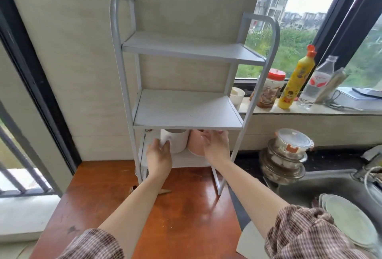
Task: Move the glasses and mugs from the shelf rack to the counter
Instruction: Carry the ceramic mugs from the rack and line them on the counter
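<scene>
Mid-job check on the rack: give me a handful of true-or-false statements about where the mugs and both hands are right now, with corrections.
1. The white mug stands on the rack's lowest shelf. True.
2. The pink mug sits on the top shelf. False: it is on the lowest shelf, right of the white mug.
3. The left hand touches the white mug. True.
4. The right hand rests on the wooden counter. False: it is on the pink mug.
5. The middle shelf holds two glasses. False: it is bare.
</scene>
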The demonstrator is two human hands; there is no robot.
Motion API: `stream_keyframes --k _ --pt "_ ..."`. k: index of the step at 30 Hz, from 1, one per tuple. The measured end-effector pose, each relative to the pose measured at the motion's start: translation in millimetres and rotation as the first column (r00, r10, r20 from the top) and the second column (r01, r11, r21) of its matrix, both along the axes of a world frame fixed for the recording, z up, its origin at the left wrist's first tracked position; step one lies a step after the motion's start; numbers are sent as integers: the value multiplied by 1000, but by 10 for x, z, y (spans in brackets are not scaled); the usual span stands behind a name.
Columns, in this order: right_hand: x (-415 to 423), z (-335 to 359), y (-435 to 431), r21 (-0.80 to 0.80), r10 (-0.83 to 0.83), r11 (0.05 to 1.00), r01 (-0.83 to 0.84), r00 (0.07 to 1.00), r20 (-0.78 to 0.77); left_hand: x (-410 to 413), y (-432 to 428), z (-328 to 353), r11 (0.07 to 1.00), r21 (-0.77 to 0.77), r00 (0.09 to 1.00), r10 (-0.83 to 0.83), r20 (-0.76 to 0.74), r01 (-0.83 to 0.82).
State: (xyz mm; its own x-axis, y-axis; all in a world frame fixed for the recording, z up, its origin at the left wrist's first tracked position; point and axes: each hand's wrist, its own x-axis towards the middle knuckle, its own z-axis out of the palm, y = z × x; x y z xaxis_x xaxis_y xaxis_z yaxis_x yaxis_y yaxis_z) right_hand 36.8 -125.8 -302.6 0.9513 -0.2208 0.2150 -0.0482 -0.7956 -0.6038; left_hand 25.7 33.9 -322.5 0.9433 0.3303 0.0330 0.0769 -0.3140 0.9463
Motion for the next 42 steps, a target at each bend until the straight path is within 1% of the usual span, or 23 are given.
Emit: stream_keyframes --k 2,5,10,12,14,16,18,20,24,26,27,30,31,32,34,36,37,38,40,42 --pt "-87 23 -11 -20 31 999 -31 999 -20 -126 27 13 999 -32 1000 -4 5 5" --pt "-203 57 2 -30 83 996 -84 996 -16 -267 104 14 1000 4 1000 10 6 -10" --pt "-392 108 55 90 97 991 -95 995 -20 -388 220 -2 999 36 999 37 -21 -36" --pt "-455 134 24 53 74 996 -74 997 11 -414 231 -12 999 26 999 25 -24 -25" --pt "-481 144 -23 -38 26 999 -24 999 44 -429 228 -12 1000 -9 999 4 -34 -4" --pt "-456 142 -78 -93 8 996 -8 1000 1 -435 225 -2 999 -36 999 -17 -32 16" --pt "-400 159 -128 -100 46 993 -57 993 -107 -441 230 0 999 -40 999 -26 -24 25" --pt "-350 193 -165 -89 86 991 -102 982 -170 -451 252 8 999 -40 1000 -21 -21 20" --pt "-357 202 -168 -123 67 989 -79 992 -106 -464 267 36 998 -61 998 -30 -59 26" --pt "-375 167 -164 -147 71 985 -87 991 -114 -467 253 47 997 -69 995 -36 -88 30" --pt "-379 156 -169 -138 80 985 -99 987 -139 -464 245 43 997 -66 994 -39 -104 32" --pt "-366 150 -193 -30 146 987 -158 960 -238 -453 237 30 996 -89 986 -41 -162 27" --pt "-356 159 -194 -16 156 986 -165 955 -253 -443 238 30 996 -93 983 -36 -180 19" --pt "-342 171 -192 -26 147 987 -159 956 -254 -434 239 39 996 -88 980 -29 -196 11" --pt "-322 192 -192 -105 95 987 -121 969 -227 -424 231 83 996 -87 974 -25 -225 6" --pt "-331 201 -180 -192 52 977 -88 982 -183 -414 216 134 991 -132 965 -44 -257 10" --pt "-349 191 -172 -191 47 979 -77 987 -157 -408 208 159 988 -156 960 -53 -275 10" --pt "-373 174 -166 -138 53 988 -72 989 -140 -403 203 181 986 -166 954 -55 -295 6" --pt "-429 137 -166 86 72 994 -61 988 -137 -387 206 217 989 -151 942 -46 -332 -5" --pt "-484 112 -171 304 76 952 -18 981 -181 -359 219 227 983 -179 929 -44 -368 -25"
